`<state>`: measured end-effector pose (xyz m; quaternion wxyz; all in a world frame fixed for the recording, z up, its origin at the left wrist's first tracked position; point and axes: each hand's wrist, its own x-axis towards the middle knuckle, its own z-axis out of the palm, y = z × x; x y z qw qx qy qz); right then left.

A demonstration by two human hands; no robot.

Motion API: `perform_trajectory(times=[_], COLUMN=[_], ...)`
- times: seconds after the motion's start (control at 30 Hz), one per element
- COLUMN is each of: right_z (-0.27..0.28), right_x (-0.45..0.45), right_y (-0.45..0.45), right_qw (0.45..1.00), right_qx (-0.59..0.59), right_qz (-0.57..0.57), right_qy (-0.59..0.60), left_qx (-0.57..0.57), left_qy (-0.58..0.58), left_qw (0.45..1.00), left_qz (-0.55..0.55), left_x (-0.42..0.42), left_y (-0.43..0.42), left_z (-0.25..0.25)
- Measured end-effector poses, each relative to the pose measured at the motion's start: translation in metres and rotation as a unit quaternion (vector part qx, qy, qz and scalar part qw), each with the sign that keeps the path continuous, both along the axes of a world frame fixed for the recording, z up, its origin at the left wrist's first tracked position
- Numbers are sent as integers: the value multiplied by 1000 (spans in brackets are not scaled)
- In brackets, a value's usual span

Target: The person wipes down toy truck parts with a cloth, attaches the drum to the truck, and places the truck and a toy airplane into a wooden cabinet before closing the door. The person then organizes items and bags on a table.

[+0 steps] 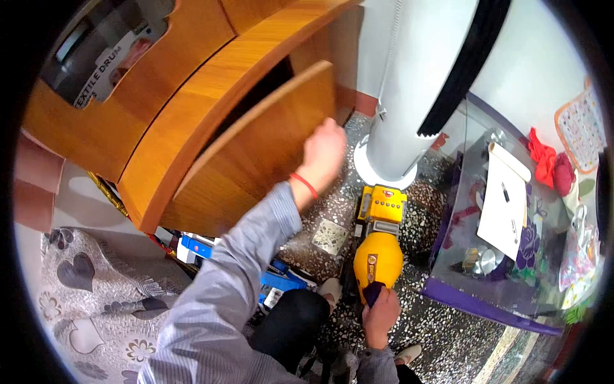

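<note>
My left hand, with a red string round its wrist, is closed at the free edge of a curved wooden cabinet door. The door stands ajar, with a dark gap above it; my fingertips are partly hidden. Low in the view, my right hand grips a bunched dark purple cloth. That cloth lies against the rear of a yellow toy cement mixer truck, which stands on the speckled floor with its yellow cab pointing away from me.
Behind the truck rises a white cylindrical appliance. At right, a glass-topped table with purple edging bears an open notepad and pens. Blue toy parts lie by my knee. A patterned grey cover is at lower left.
</note>
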<state>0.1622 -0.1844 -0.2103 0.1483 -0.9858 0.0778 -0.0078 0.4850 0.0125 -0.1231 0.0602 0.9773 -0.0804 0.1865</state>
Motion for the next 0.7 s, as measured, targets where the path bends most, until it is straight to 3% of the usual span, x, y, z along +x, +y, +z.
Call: perform_trajectory(times=[0.03,0.1,0.17,0.23,0.3,0.4,0.5,0.7], right_z=[-5,-20,-18,-13,-11,-9,-8,-7], right_x=[0,-2,0,1,1,-1,-7,-31], right_y=[-1,-6,-2,3,5,5,2,-31], right_qw=[1000,1000,998,995,997,994,994,972], right_qx=[-6,-15,-11,-27,-39,-55,-52,-60], right_qz=[-2,-1,-34,-51,-47,-56,-66,-185], right_qy=[-4,-13,60,86,55,70,76,134], left_qx=[-19,51,-90,-105,-124,-121,-101,-84], left_qy=[1,-113,-90,-151,-87,-19,-35,84], left_qw=[1000,992,992,983,982,984,985,973], left_qz=[8,-19,25,-16,-116,-126,-132,-198], left_x=[-7,-32,-47,-73,-102,-127,-152,-190], left_y=[-11,-25,-51,-66,-67,-78,-80,-78], left_z=[-3,-9,-11,-25,-4,-4,7,13])
